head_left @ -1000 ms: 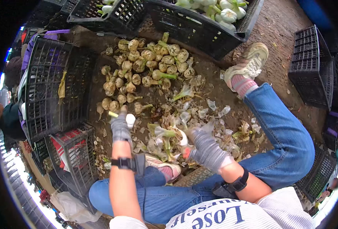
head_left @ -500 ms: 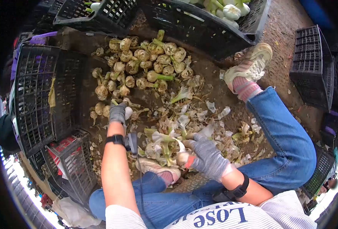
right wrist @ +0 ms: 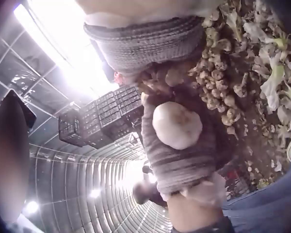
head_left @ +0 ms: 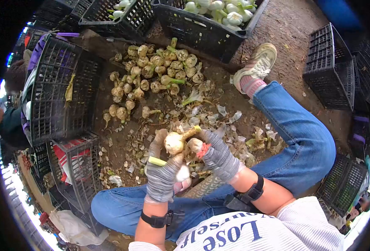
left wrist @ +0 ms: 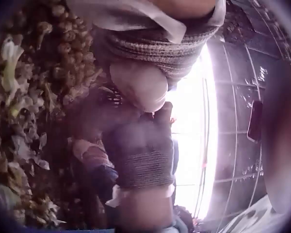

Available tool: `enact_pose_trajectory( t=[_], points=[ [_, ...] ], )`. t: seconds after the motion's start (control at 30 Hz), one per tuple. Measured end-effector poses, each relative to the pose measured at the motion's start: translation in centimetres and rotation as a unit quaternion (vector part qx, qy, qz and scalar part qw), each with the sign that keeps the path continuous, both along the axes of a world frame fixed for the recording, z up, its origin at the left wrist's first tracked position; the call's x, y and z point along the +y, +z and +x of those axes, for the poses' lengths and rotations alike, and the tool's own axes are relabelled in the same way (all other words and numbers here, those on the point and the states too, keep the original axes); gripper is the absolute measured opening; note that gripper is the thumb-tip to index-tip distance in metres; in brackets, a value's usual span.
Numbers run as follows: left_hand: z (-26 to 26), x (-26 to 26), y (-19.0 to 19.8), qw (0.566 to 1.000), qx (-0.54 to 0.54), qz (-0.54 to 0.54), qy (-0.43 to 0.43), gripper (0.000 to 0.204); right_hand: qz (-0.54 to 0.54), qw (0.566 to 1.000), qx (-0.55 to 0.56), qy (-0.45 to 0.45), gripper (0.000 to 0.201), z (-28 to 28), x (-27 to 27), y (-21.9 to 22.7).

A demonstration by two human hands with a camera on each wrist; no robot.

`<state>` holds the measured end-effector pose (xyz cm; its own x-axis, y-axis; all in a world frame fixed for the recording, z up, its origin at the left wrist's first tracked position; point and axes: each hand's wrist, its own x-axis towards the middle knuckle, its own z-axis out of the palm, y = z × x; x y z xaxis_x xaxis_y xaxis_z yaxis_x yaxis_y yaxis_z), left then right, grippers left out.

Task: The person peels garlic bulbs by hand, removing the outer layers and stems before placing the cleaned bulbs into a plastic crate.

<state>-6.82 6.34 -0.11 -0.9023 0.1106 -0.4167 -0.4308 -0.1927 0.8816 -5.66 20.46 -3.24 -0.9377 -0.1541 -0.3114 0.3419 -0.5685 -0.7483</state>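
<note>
Both hands meet over the peelings in the head view, in grey knitted gloves with bare fingertips. My left hand grips a soil-stained garlic bulb between thumb and fingers. Tucked in the same hand is a peeled white garlic bulb, its cut green stem poking out on the far side. My right hand, with a red wrap on its thumb, pinches the dirty bulb around its stem. In the left wrist view, the white bulb shows below the left glove's cuff.
Unpeeled garlic lies heaped on the soil ahead, with loose skins nearer. A black crate of white garlic stands behind the heap. More crates flank both sides: one at left, another at right.
My left hand has come back from the heap toward my body with a dirty garlic bulb, still keeping the white one. My right hand has moved up to meet it at the stem.
</note>
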Motion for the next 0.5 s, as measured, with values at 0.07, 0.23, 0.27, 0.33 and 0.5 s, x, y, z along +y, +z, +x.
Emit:
enact_pose_trajectory(
  t=[0.07, 0.23, 0.27, 0.33, 0.5],
  points=[
    [1.1, -0.1, -0.3, 0.999, 0.043, -0.032, 0.001, 0.065, -0.006, 1.000, -0.006, 0.016, 0.044, 0.5, 0.5, 0.1],
    [1.7, -0.2, -0.7, 0.906, 0.304, -0.284, -0.080, 0.053, 0.001, 0.998, -0.065, 0.012, 0.031, 0.0, 0.4, 0.9],
    [1.8, -0.4, -0.8, 0.908, 0.304, -0.273, -0.097, 0.061, 0.000, 0.998, -0.065, 0.012, 0.031, -0.2, 0.9, 1.2],
    [2.2, -1.0, -1.8, 0.912, 0.304, -0.258, -0.098, 0.061, 0.033, 0.991, -0.085, 0.096, 0.032, -0.5, 2.0, 1.9],
    [2.1, -0.3, -0.4, 0.972, 0.193, -0.119, -0.055, 0.061, 0.062, 0.993, -0.016, 0.103, 0.034, -0.5, 1.8, 0.3]
  ],
)
